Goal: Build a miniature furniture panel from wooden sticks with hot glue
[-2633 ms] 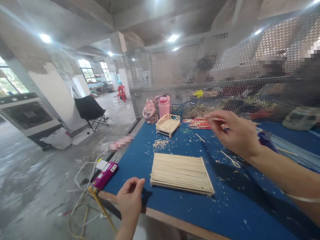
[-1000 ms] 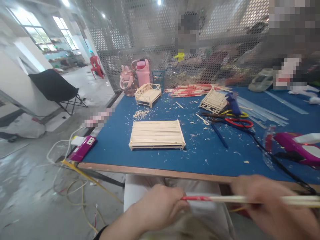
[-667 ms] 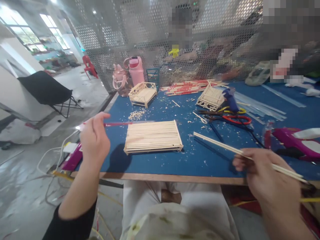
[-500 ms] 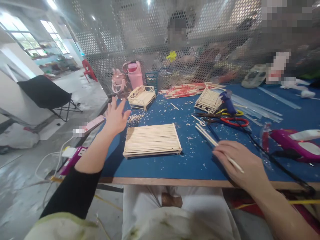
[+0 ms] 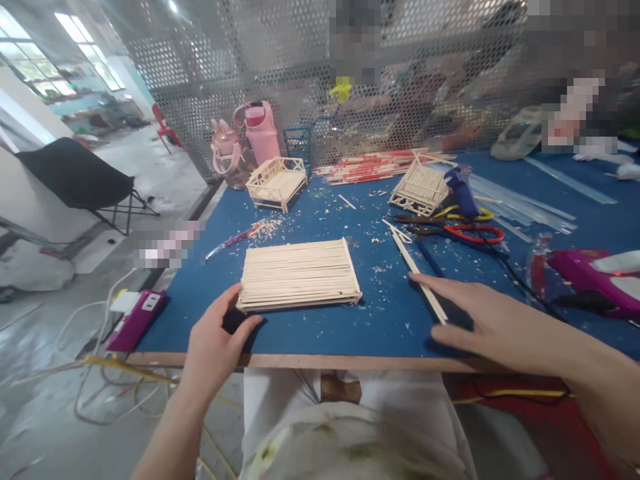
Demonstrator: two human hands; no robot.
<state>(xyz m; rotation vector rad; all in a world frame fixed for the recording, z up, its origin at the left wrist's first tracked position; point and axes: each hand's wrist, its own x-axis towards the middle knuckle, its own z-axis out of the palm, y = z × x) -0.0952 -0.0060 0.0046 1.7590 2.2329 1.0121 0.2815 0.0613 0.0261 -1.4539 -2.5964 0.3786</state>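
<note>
A flat panel of glued wooden sticks [image 5: 299, 275] lies on the blue table [image 5: 320, 333] in front of me. My left hand [image 5: 215, 343] is at the panel's near left corner, fingers apart, thumb touching the edge. My right hand [image 5: 480, 320] lies flat and open on the table, right of the panel, over a pair of bare chopsticks [image 5: 417, 273]. A red wrapper [image 5: 235, 238] lies on the table at the far left of the panel.
Two small stick-built frames [image 5: 277, 181] [image 5: 419, 188] stand farther back, with a pile of red-wrapped chopsticks [image 5: 373, 165], scissors [image 5: 467, 230], a magenta glue gun [image 5: 587, 277] and pink bottles [image 5: 260, 133]. A mesh screen closes the back; people sit behind it.
I pulled the red wrapper off the chopsticks and tossed it to the left. The right hand laid the bare chopsticks on the table. The left hand came back to the panel's corner.
</note>
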